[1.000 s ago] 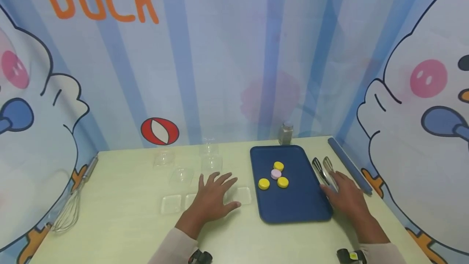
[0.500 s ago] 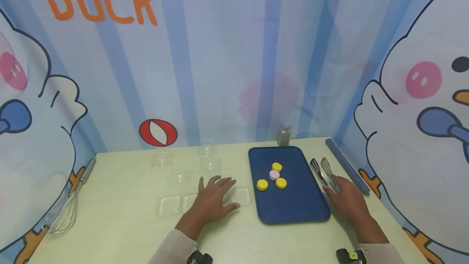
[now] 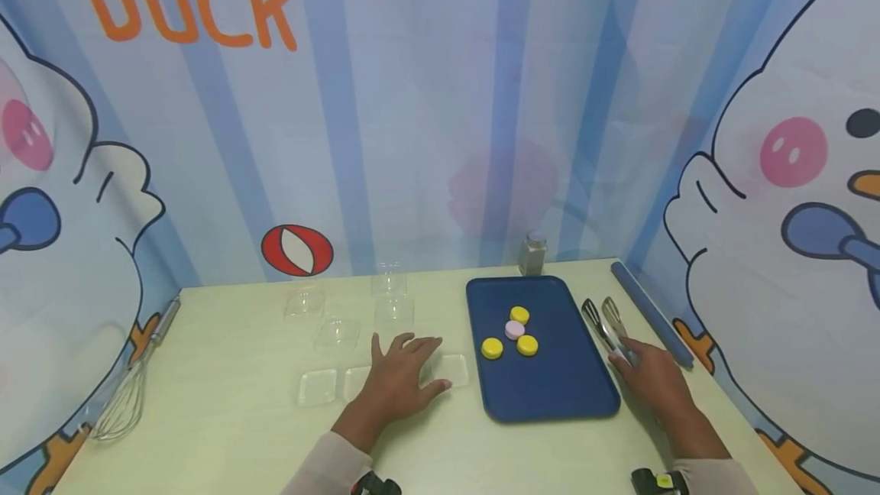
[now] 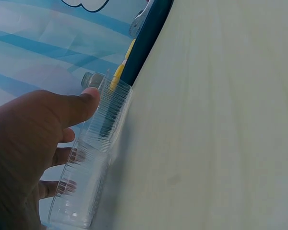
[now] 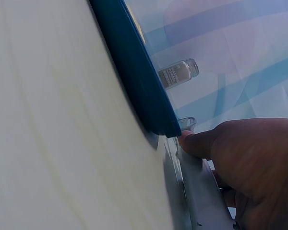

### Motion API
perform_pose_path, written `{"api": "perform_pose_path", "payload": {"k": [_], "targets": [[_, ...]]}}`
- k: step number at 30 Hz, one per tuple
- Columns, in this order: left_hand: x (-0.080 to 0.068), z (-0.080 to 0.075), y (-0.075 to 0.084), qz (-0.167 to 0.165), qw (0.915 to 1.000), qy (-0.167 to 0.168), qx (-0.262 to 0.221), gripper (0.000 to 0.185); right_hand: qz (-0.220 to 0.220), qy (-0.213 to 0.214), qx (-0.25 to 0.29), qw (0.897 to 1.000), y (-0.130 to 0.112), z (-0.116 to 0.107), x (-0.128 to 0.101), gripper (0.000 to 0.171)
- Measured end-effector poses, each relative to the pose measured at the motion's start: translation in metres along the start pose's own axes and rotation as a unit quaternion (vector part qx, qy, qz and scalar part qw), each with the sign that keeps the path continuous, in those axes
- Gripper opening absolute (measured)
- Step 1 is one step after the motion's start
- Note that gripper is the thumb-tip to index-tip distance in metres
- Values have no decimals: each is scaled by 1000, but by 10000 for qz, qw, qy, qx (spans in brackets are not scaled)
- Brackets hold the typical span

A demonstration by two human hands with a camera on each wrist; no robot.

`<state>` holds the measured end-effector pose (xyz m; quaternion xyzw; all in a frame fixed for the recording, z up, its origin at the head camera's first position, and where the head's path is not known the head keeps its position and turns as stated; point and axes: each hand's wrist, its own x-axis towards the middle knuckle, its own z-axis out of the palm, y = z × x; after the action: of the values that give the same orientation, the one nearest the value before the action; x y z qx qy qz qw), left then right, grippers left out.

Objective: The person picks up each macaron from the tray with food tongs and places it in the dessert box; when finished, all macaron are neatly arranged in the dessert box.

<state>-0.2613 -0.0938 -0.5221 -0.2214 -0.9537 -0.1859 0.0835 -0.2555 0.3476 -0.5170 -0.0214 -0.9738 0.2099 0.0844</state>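
Observation:
My right hand [image 3: 656, 380] grips metal tongs [image 3: 608, 336], thumb on one arm, at the right side of the blue tray [image 3: 553, 397]. The tongs' two slotted heads point away from me and stand apart. In the right wrist view, the flat tongs arm [image 5: 201, 191] runs close beside the table top. Yellow macarons [image 3: 527, 345] and a pink macaron [image 3: 515, 330] lie on the tray. With fingers spread, my left hand [image 3: 395, 386] is over a row of clear plastic boxes [image 3: 451, 370], partly hiding them. Its thumb overlaps a ribbed clear box [image 4: 81, 187] in the left wrist view.
More clear plastic pieces [image 3: 337, 333] stand behind the row, toward the back wall. A whisk [image 3: 127, 399] lies along the left table edge. Behind the tray is a small glass jar [image 3: 532, 257]. A blue-grey bar [image 3: 651, 315] lies at the right edge.
My right hand's fingers have drawn in around the tongs and sit a little nearer to me. The left hand has stayed nearly still. The head view has shifted slightly.

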Motion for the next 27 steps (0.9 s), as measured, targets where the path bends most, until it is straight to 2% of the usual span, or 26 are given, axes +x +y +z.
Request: {"api": "perform_pose_path", "payload": {"k": [10, 27], "targets": [[0, 1, 0, 16, 10000, 21, -63, 63, -33, 35, -42, 10000, 3, 2, 2, 51], [0, 2, 0, 3, 9999, 99, -27, 62, -188, 405, 35, 9990, 6, 7, 3, 43]]}}
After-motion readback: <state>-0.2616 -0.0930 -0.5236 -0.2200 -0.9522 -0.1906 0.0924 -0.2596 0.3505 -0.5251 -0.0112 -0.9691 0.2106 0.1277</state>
